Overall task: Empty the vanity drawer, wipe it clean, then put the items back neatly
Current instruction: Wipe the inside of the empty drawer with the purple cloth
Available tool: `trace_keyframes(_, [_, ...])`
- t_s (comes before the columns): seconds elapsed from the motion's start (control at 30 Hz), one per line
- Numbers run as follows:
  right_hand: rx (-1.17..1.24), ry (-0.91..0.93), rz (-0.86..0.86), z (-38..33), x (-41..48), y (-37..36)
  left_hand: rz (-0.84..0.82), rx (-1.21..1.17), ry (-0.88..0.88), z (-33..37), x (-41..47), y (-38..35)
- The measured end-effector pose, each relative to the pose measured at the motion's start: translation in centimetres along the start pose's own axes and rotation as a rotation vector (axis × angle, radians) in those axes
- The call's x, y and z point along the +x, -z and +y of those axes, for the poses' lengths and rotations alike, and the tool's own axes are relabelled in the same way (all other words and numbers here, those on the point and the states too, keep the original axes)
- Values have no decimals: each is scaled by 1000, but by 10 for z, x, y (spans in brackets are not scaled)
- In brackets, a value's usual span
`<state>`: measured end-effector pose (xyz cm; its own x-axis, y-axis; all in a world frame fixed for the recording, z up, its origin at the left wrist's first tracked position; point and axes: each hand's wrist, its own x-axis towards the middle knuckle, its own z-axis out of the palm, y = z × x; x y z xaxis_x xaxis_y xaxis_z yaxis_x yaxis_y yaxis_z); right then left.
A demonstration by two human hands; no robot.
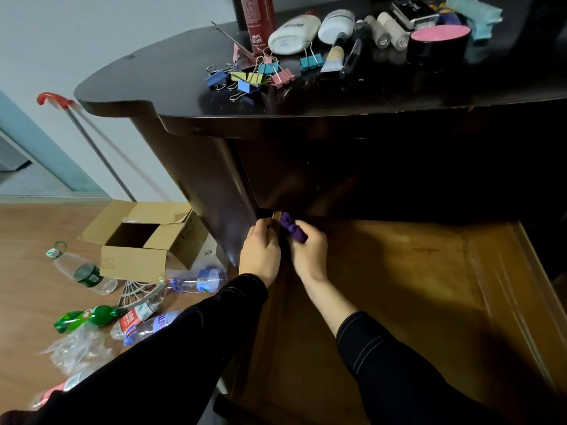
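The wooden vanity drawer (414, 286) is pulled out wide, its bare floor showing with nothing in it. My right hand (308, 254) grips a bunched purple cloth (291, 230) at the drawer's far left corner. My left hand (260, 251) curls over the drawer's left side wall beside it. On the dark vanity top (147, 84) lie several coloured binder clips (248, 78), white bottles (293, 33), a red bottle (257, 23), tubes (336, 53), grey sticks (388, 30) and a black jar with a pink lid (438, 41).
A light blue cloth (474, 13) lies at the vanity's back right. On the floor to the left are an open cardboard box (144, 240), several plastic bottles (92, 319), crumpled plastic (76, 348) and a red-handled pole (92, 142) leaning on the wall.
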<state>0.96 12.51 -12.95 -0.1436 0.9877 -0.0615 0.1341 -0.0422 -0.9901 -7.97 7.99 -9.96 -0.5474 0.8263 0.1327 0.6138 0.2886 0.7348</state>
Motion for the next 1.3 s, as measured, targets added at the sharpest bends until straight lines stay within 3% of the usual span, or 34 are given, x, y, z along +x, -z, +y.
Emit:
trace_keyframes(0.07, [13, 56, 42, -2, -7, 0, -1, -5, -1, 0, 0, 0])
trace_keyframes(0.23, [-94, -105, -81, 12, -2, 6, 9, 20, 16, 0, 0, -1])
trace_keyframes(0.4, [-73, 118, 58, -2, -10, -3, 5, -8, 5, -1, 1, 0])
trace_keyframes(0.47, [-136, 143, 2, 11, -16, 2, 6, -6, 13, -2, 1, -1])
trace_keyframes(0.57, [-320, 23, -110, 21, -11, 8, 8, -8, 16, -3, 0, -1])
trace_keyframes(0.7, [-129, 129, 42, 2, -11, -1, -4, -39, 10, -4, 1, -1])
trace_keyframes(0.77, [-110, 170, 40, 3, -19, -2, 0, -34, 10, -4, 1, -1])
trace_keyframes(0.93, [-247, -40, -101, 16, -14, 11, 11, -10, 15, -3, 0, -1])
trace_keyframes(1.1, [-90, 106, -29, 4, -19, 5, 6, -9, 13, -3, 2, -1])
trace_keyframes(1.23, [-224, -85, -149, 19, -18, 15, 3, -8, -3, -2, 0, 0])
trace_keyframes(1.3, [-204, -62, -128, 12, -15, 14, 3, -3, -1, -2, 0, 0])
